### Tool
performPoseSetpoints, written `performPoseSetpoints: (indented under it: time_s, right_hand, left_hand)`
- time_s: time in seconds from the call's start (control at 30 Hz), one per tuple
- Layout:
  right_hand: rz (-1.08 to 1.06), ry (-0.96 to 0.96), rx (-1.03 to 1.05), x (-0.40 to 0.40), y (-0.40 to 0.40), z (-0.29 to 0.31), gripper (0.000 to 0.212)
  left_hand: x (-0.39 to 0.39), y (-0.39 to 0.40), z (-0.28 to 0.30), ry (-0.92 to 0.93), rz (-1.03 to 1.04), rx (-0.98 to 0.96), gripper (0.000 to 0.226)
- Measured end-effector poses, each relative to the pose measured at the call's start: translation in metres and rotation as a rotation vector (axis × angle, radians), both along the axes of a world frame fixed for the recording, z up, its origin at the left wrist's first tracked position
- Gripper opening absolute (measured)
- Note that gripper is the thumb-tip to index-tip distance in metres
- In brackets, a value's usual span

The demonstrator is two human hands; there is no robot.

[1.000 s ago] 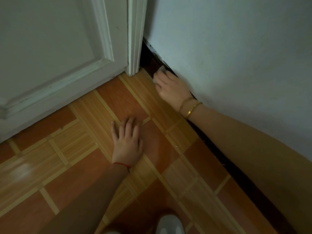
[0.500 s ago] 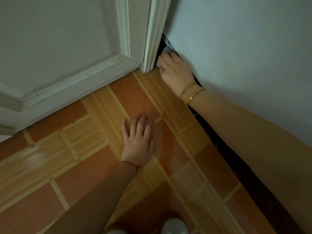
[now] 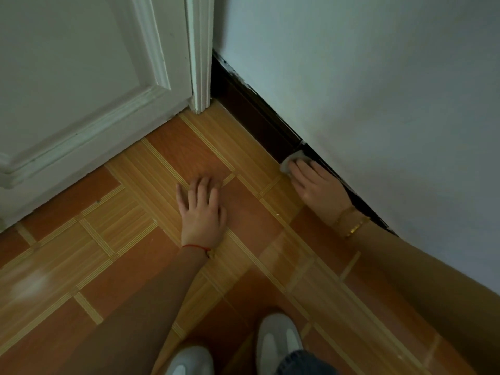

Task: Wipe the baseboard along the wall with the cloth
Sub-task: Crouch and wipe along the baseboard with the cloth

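Observation:
A dark brown baseboard (image 3: 251, 115) runs along the foot of the pale wall (image 3: 365, 90), from the door frame toward the lower right. My right hand (image 3: 316, 185), with gold bangles on the wrist, presses a small white cloth (image 3: 290, 162) against the baseboard; only the cloth's front edge shows past my fingertips. My left hand (image 3: 201, 209), with a red string on the wrist, lies flat with fingers spread on the floor tiles, holding nothing. My right forearm hides the baseboard further to the right.
A white panelled door (image 3: 81, 90) and its frame (image 3: 200, 63) close the corner at the upper left. The floor (image 3: 121, 226) is orange and tan patterned tile. My two white shoes (image 3: 278, 339) sit at the bottom edge.
My right hand has slid the cloth back along the baseboard, away from the door-frame corner and toward me. The left hand stays planted on the floor.

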State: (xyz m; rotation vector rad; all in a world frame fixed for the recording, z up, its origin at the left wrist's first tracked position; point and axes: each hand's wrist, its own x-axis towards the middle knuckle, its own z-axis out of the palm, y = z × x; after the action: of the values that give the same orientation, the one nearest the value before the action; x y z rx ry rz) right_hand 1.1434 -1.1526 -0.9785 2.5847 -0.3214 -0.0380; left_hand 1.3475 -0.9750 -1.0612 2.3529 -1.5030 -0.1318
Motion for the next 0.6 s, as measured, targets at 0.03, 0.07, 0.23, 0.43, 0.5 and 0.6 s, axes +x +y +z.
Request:
performPoseSetpoints:
  time_s: [0.03, 0.07, 0.23, 0.43, 0.5, 0.6]
  right_hand:
    - [-0.011, 0.027, -0.013, -0.012, 0.005, 0.001, 0.033]
    - [-0.019, 0.06, -0.027, -0.02, 0.008, 0.002, 0.033]
    - [-0.023, 0.056, -0.023, 0.0, 0.008, 0.014, 0.039]
    - [0.021, 0.049, -0.058, 0.06, -0.015, 0.016, 0.021]
    - [0.011, 0.068, -0.032, 0.067, -0.019, 0.018, 0.018]
    - [0.01, 0.049, -0.014, 0.049, -0.01, 0.016, 0.024]
  left_hand:
    - [0.0, 0.0, 0.0, -0.004, 0.0, 0.003, 0.045]
    - [-0.001, 0.0, 0.0, -0.009, 0.002, 0.007, 0.045]
    - [-0.007, -0.002, 0.003, -0.002, -0.003, 0.01, 0.045]
    - [-0.028, -0.007, 0.006, 0.007, -0.075, 0.033, 0.05]
    - [-0.036, -0.009, 0.006, 0.001, -0.093, 0.054, 0.05]
    - [-0.04, -0.008, 0.003, -0.013, -0.113, 0.067, 0.05]
